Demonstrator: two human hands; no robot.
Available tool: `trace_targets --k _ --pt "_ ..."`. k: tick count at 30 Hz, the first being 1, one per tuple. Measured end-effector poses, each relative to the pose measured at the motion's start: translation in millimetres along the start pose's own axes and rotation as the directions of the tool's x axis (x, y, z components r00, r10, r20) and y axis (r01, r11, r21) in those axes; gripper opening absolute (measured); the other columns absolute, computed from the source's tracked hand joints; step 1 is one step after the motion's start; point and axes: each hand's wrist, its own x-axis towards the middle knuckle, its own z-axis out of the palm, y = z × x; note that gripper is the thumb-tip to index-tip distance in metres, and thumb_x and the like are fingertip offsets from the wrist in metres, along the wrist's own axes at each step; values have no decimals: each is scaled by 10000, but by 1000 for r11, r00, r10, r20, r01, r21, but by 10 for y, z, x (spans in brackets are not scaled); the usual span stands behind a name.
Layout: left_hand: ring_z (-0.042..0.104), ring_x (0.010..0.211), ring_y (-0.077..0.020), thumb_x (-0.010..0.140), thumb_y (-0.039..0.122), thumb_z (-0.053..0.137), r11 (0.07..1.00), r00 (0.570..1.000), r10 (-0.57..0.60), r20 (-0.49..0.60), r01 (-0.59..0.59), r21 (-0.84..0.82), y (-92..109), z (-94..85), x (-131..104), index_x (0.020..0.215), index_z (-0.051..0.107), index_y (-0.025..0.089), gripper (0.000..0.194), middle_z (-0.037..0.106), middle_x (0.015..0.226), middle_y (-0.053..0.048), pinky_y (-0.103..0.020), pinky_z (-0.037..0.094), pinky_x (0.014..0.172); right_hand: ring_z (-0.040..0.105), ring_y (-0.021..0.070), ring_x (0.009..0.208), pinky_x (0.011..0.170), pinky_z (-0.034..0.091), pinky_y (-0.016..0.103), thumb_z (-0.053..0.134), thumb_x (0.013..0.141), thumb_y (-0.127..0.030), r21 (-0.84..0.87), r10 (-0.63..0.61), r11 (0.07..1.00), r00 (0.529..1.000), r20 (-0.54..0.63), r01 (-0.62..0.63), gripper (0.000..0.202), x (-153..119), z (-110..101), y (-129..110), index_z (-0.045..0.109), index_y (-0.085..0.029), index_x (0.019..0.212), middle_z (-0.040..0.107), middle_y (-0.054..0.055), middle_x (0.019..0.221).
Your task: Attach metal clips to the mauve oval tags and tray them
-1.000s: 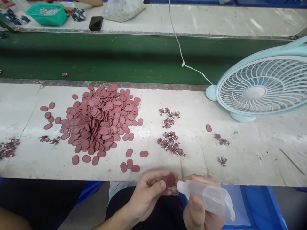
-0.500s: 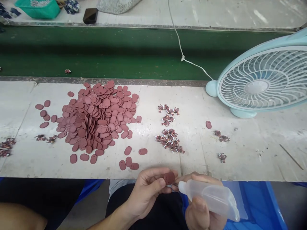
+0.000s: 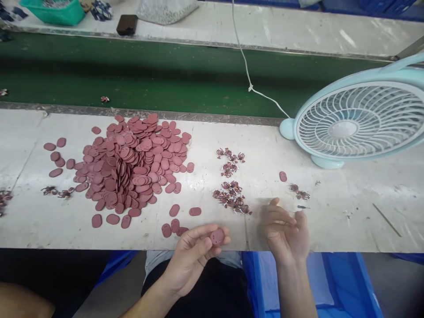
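Observation:
My left hand (image 3: 194, 251) pinches a reddish-brown oval piece (image 3: 217, 237) with small dark marks, just above the table's front edge. To its right, my right hand (image 3: 287, 234) is over the table with its fingers apart, slightly blurred, and I see nothing held in it. A small dark pointed tip (image 3: 302, 207) shows beside its fingertips; what it belongs to I cannot make out. Left of my hands lies a large heap of the same oval pieces (image 3: 132, 163), with several loose ones around it. Small brown-and-white pieces (image 3: 232, 196) lie in clusters between heap and right hand.
A light-blue fan (image 3: 344, 128) stands at the right, its white cord (image 3: 247, 66) running back over a green strip (image 3: 185, 75). A teal basket (image 3: 56, 13), a dark block (image 3: 127, 24) and a clear bag (image 3: 165, 11) sit behind. Below is a blue bin (image 3: 361, 282). Someone's arm (image 3: 24, 291) shows bottom left.
The translucent squeeze bottle has left my right hand and is out of sight. That hand has moved forward over the table and opened. My left hand, still pinching the oval piece, has shifted slightly left.

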Motion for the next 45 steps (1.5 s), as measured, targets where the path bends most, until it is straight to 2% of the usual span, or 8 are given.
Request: trace_targets --k 3,6,10,13,17,26,36,45 --pt "756 1061 -225 879 204 751 1000 999 26 -44 -26 -2 57 -58 -8 1105 785 210 228 783 1187 -127 -202 595 810 549 48 495 332 420 77 724 845 -559 -542 -189 832 979 -72 121 554 -130 17 189 599 -154 1201 588 -40 742" --pt "761 1043 -226 874 207 755 999 996 43 -77 -44 -5 96 -77 -10 1098 787 208 226 784 1184 -127 -204 601 800 469 81 432 351 391 183 733 864 -499 -975 -384 216 922 -42 45 341 -156 30 413 681 -202 1023 555 -57 622" --pt "764 1035 -229 867 218 764 999 995 43 -90 -42 7 115 -59 -6 1093 789 202 228 785 1178 -134 -205 605 789 555 147 550 553 424 276 694 914 -422 -825 -411 -559 893 187 -85 210 8 30 490 699 -222 979 580 -43 588" --pt "763 1035 -234 862 224 770 999 995 35 -97 -33 20 128 -49 -17 1087 791 202 228 784 1178 -137 -208 605 784 628 179 682 666 461 317 599 970 -384 -654 -271 -753 939 214 -68 173 36 81 400 709 -253 995 661 -5 767" --pt "762 1039 -238 856 218 775 999 992 38 -122 -33 37 135 -70 -34 1079 793 210 224 785 1180 -129 -213 605 782 637 160 736 732 500 322 549 988 -361 -645 -189 -763 967 173 -34 206 -88 131 303 701 -273 1097 659 33 1047" --pt "766 1019 -231 855 217 775 998 993 37 -111 -30 61 70 -26 -2 1066 794 210 212 793 1163 -123 -219 596 773 599 204 716 655 428 346 646 921 -383 -563 -272 -810 956 113 -164 175 -139 79 344 611 -233 838 633 12 809" --pt "768 961 -220 814 230 817 975 994 100 -43 -89 206 17 21 -13 1051 793 228 238 811 1107 -105 -233 589 729 698 166 741 631 588 275 738 893 -300 -995 25 86 999 -41 -43 131 -460 392 689 786 -271 1011 744 45 959" --pt "754 885 -181 790 162 826 970 993 114 -2 -111 215 18 12 -25 937 747 204 172 812 1062 -71 -273 576 787 709 164 703 640 587 255 738 890 -298 -998 -36 32 998 -51 -50 133 -380 424 913 804 -256 998 767 36 809"
